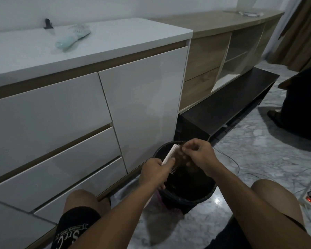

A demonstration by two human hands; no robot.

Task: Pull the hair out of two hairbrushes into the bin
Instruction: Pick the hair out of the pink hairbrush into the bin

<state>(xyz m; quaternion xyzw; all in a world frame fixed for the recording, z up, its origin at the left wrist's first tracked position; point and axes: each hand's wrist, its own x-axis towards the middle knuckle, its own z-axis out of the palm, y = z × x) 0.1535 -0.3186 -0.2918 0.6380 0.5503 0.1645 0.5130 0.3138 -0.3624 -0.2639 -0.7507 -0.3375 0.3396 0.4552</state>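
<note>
Left hand (153, 170) grips pink hairbrush (169, 154) over black bin (207, 194); right hand (198, 155), at 3 o'clock, pinches brown hair clump (180, 159).

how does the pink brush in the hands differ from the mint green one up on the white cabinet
The pink hairbrush is gripped by the left hand above the black bin, hair being pinched by the right hand. The mint green hairbrush lies untouched on the white cabinet top. Both are plastic.
</note>
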